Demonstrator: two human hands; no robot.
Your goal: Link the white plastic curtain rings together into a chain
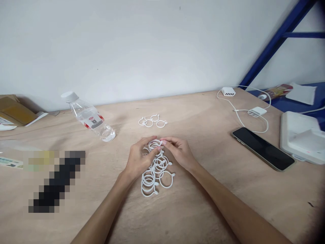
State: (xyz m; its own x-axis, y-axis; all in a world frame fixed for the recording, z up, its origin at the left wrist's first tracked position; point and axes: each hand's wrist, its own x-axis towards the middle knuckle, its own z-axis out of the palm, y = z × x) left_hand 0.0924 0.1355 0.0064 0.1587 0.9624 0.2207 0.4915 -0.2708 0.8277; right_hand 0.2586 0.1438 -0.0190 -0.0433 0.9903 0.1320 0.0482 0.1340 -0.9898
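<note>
My left hand (141,156) and my right hand (179,150) meet over a pile of white plastic rings (148,179), each with a small tab. They look like curtain rings. Between the fingers of both hands is one white ring (155,143); the left thumb and fingers close round its side, and the right thumb and forefinger pinch it near the tab. Other rings lie overlapping on the table beneath and in front of the hands. Farther back, several more rings (161,124) lie in a small group.
A clear water bottle (92,117) stands at the left, near a cardboard box (15,110). A phone (262,148), a white charger (228,91) with cables and a white device (291,135) sit on the right. A blurred dark object (57,183) lies at left on the wooden table (203,217).
</note>
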